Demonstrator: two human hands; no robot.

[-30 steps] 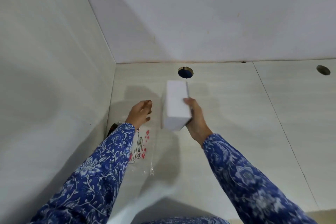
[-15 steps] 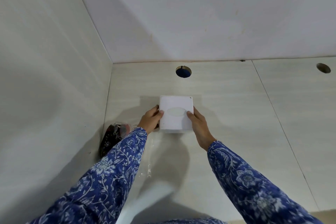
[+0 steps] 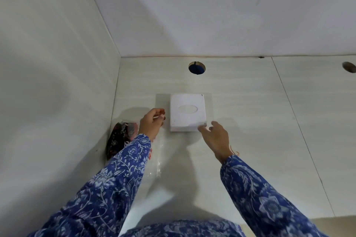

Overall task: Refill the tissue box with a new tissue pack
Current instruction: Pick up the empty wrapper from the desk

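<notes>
A white tissue box (image 3: pixel 187 112) lies flat on the pale counter (image 3: pixel 250 121), its oval slot facing up. My left hand (image 3: pixel 152 122) hovers just left of the box with fingers loosely curled, holding nothing. My right hand (image 3: pixel 216 137) is at the box's near right corner, fingers spread, its fingertips at or just off the edge. A clear plastic wrapper (image 3: pixel 156 158) with red print lies on the counter under my left forearm, mostly hidden by the sleeve.
A dark patterned pouch (image 3: pixel 120 139) sits in the left corner against the side wall. A round hole (image 3: pixel 196 67) opens in the counter behind the box, another hole (image 3: pixel 349 66) at far right. Walls close in at left and back.
The box went from held upright in my right hand, to flat between both hands, to resting on the counter. Both hands have come off it and drawn back slightly.
</notes>
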